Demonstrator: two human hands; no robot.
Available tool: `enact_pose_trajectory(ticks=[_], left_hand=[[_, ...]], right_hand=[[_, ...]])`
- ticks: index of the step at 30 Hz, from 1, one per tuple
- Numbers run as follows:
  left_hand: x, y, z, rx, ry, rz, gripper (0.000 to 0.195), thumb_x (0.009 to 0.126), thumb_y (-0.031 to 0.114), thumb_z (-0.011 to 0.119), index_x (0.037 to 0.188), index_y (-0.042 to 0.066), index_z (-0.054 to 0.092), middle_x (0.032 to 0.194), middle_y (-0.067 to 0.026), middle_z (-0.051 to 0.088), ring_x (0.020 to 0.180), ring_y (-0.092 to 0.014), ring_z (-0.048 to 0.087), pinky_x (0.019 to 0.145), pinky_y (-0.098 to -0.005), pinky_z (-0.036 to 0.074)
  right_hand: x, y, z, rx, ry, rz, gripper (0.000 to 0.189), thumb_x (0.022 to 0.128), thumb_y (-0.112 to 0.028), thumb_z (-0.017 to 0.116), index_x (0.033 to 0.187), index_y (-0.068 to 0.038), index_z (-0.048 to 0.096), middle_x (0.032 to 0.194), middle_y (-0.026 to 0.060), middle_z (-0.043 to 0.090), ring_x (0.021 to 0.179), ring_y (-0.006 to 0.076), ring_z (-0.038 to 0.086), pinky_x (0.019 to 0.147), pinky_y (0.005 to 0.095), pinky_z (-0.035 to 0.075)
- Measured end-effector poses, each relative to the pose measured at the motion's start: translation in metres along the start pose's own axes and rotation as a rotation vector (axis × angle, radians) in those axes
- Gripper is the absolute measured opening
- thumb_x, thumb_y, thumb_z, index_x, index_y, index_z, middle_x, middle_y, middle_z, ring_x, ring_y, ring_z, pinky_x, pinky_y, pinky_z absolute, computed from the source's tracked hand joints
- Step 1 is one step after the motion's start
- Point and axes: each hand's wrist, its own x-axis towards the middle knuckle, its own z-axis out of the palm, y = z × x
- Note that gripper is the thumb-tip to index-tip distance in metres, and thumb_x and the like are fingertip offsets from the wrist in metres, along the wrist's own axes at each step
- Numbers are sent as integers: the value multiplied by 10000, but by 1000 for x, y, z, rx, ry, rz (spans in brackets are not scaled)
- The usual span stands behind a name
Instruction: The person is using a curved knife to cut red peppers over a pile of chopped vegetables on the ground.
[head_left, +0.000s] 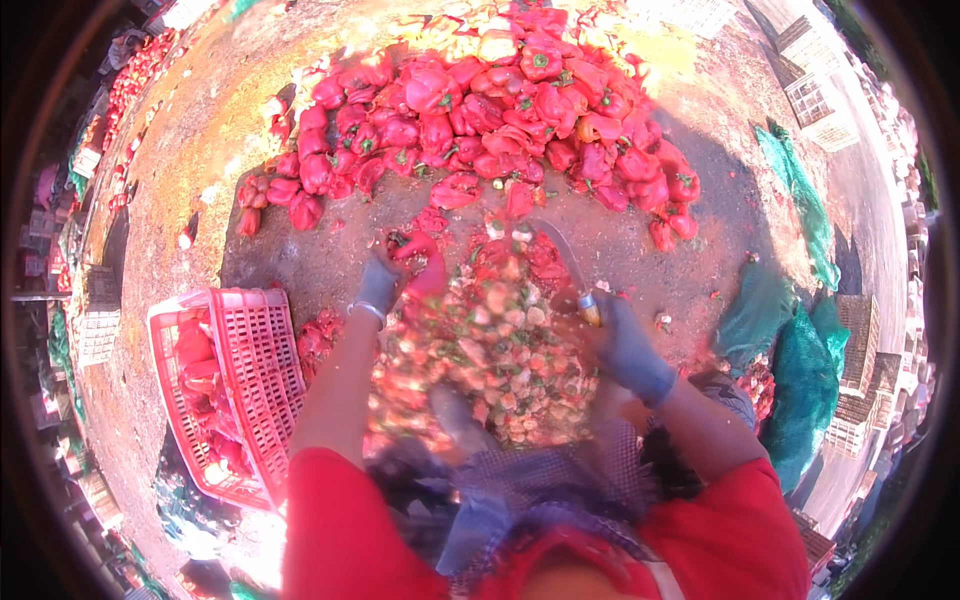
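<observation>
A cut red bell pepper (424, 259) is gripped in my gloved left hand (381, 281), its hollow inside partly showing. My right hand (630, 345), also gloved, is closed around the handle of a curved knife (564, 251). The blade points up and away from me, apart from the pepper. Between my arms lies a heap of pepper cores and scraps (510, 360), blurred in places. Beyond both hands spreads a large pile of red bell peppers (480, 112).
A tilted red plastic crate (259, 367) with pepper pieces (199, 367) stands at my left. Green mesh sacks (802, 397) lie at the right, with pale crates (855, 367) beside them. Another green net (802, 202) lies farther up on the ground.
</observation>
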Motion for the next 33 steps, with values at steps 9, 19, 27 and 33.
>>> enact_pose_trajectory(ticks=[9,19,27,33], left_hand=[[-104,236,-52,-714,5,145,471,753,60,747,1140,32,480,1056,-69,561,978,-144,552,844,-292,468],[-135,249,-34,-235,228,278,472,721,18,754,1115,20,493,1039,-54,545,957,-124,533,836,-284,480],[-133,251,-25,-349,251,269,463,726,-60,698,1124,16,474,1045,-60,537,945,-133,556,836,-280,499],[-126,257,-42,-446,356,313,449,709,-92,666,1103,26,486,1034,-57,536,943,-130,561,843,-276,512]], right_hand=[[-20,-17,20,-126,-70,-348,318,805,-174,681,1039,-14,537,790,166,608,693,268,598,647,389,470],[-35,-15,10,-264,-105,-413,441,813,-249,661,1133,15,512,873,218,616,817,363,617,711,431,473],[-41,3,6,-356,-78,-502,409,815,-232,631,1114,19,509,866,243,605,813,394,607,699,452,466],[-49,-24,2,-298,-248,-255,384,815,-228,615,1119,-12,521,892,238,607,858,385,612,709,454,472]])
